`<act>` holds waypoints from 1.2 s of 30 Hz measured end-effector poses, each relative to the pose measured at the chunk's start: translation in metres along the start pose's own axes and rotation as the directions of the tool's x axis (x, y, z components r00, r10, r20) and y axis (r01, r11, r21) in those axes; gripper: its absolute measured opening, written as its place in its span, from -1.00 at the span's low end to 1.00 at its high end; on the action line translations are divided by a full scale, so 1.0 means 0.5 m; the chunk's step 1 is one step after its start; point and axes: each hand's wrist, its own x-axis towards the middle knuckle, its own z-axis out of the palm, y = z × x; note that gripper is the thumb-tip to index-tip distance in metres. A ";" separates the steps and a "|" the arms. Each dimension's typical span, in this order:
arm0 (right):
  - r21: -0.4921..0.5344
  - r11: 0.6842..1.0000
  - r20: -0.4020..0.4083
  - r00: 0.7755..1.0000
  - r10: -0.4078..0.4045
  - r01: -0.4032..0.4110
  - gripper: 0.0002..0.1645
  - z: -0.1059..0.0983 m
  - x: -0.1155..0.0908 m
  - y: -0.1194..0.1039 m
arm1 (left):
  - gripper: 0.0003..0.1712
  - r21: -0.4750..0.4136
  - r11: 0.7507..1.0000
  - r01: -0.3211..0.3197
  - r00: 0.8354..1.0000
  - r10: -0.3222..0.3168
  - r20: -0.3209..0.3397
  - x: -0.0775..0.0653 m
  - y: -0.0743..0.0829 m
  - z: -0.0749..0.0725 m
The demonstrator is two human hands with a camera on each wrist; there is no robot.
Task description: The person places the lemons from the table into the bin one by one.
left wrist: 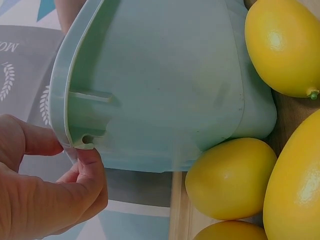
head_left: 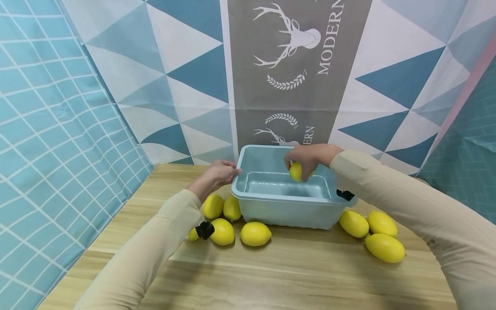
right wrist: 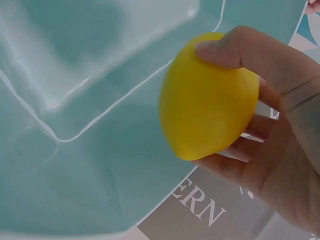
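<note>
Just right of centre in the head view, the right hand (head_left: 308, 160) grips a lemon (right wrist: 207, 102) over the tub (head_left: 286, 212) — its long axis running left to right — while the left hand (head_left: 220, 173) pinches the left rim (left wrist: 59, 95).

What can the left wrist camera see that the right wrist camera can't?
Only the left wrist view shows the loose lemons, the wooden table and the outside end of the blue bin, where the left hand pinches the rim.

Only the right wrist view shows the bottom inside the bin, and the held lemon in the fingers of the right hand.

Both show part of the bin, a hand up close, and bits of the patterned backdrop with its grey panel and white letters.
</note>
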 end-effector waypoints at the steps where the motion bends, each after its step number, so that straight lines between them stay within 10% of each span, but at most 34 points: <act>1: 0.007 1.000 0.018 1.000 0.020 -0.020 -0.51 0.000 0.000 -0.001 | -0.55 0.000 1.000 0.000 1.000 0.000 -0.001 0.000 0.000 0.000; 23: 0.076 0.978 0.204 0.963 0.174 -0.193 -0.44 0.006 -0.007 0.018 | -0.55 -0.002 1.000 -0.011 1.000 0.011 -0.001 0.001 -0.003 0.003; 36: -0.020 0.996 -0.029 0.996 0.082 -0.082 -0.42 -0.016 -0.085 0.017 | -0.56 0.002 1.000 -0.019 1.000 0.019 -0.002 -0.001 -0.003 0.002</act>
